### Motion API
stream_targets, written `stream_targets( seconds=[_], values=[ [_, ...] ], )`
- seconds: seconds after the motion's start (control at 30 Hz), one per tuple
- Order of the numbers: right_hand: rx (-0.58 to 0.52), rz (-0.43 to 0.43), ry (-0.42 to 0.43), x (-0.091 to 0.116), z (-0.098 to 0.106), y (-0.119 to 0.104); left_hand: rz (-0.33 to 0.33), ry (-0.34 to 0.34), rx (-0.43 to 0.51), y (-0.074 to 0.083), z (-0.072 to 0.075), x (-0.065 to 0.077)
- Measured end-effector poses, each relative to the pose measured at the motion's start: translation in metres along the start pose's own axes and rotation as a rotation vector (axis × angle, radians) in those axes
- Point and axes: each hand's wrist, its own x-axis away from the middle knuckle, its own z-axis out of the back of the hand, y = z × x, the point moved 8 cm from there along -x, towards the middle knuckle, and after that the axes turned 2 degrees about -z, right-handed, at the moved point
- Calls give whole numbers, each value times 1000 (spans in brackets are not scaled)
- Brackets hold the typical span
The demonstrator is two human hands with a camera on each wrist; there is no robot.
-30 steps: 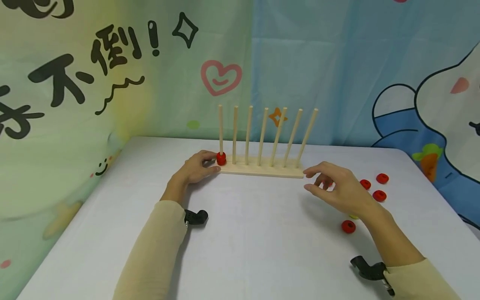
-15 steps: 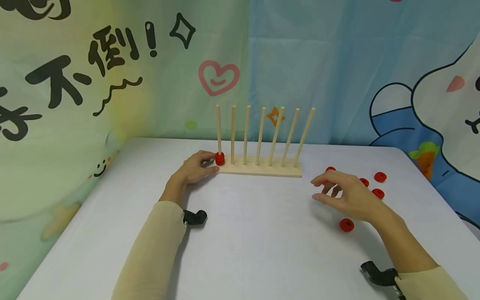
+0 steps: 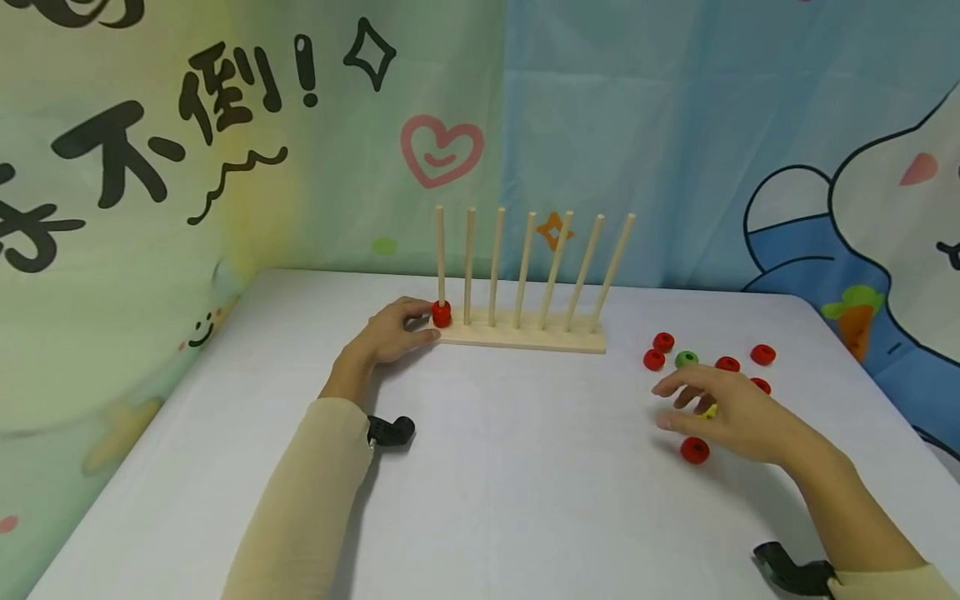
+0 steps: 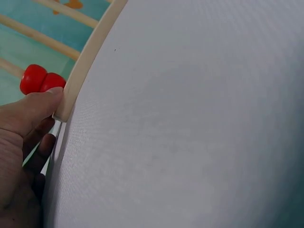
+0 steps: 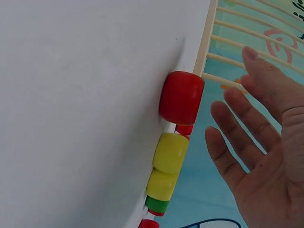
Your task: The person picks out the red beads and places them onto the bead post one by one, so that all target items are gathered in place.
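Observation:
My left hand [image 3: 393,332] grips the left end of a wooden peg rack [image 3: 517,339], its thumb on the front of the base and fingers behind. Two red beads [image 3: 442,314] sit stacked at the bottom of the leftmost peg, beside that thumb. Over the loose beads on the right hovers my right hand [image 3: 731,412], fingers spread and holding nothing. Closest to it are a red bead [image 3: 694,451] and a yellow bead [image 3: 710,411], partly hidden by the hand. The right wrist view shows two yellow beads [image 5: 171,152] behind a large red bead [image 5: 182,97].
Several more red beads [image 3: 654,360] and a green bead [image 3: 686,358] lie on the white table [image 3: 487,467], right of the rack. A printed cloth backdrop [image 3: 615,125] hangs behind the table. Black wrist cameras [image 3: 393,431] are strapped at both sleeves.
My right hand has drawn away from the rack's right end, moving right and nearer to me. The green bead and several red ones are uncovered. My left hand stays put on the base.

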Motion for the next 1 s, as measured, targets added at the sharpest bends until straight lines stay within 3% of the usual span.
stream_targets(
  seconds=[0.63,1.0],
  values=[
    [-18,-62,-77,19,-5,19,18,-7,20,-1,0,0],
    [-60,-21,-121,31,-11,26,19,-3,26,0,0,1]
  ],
)
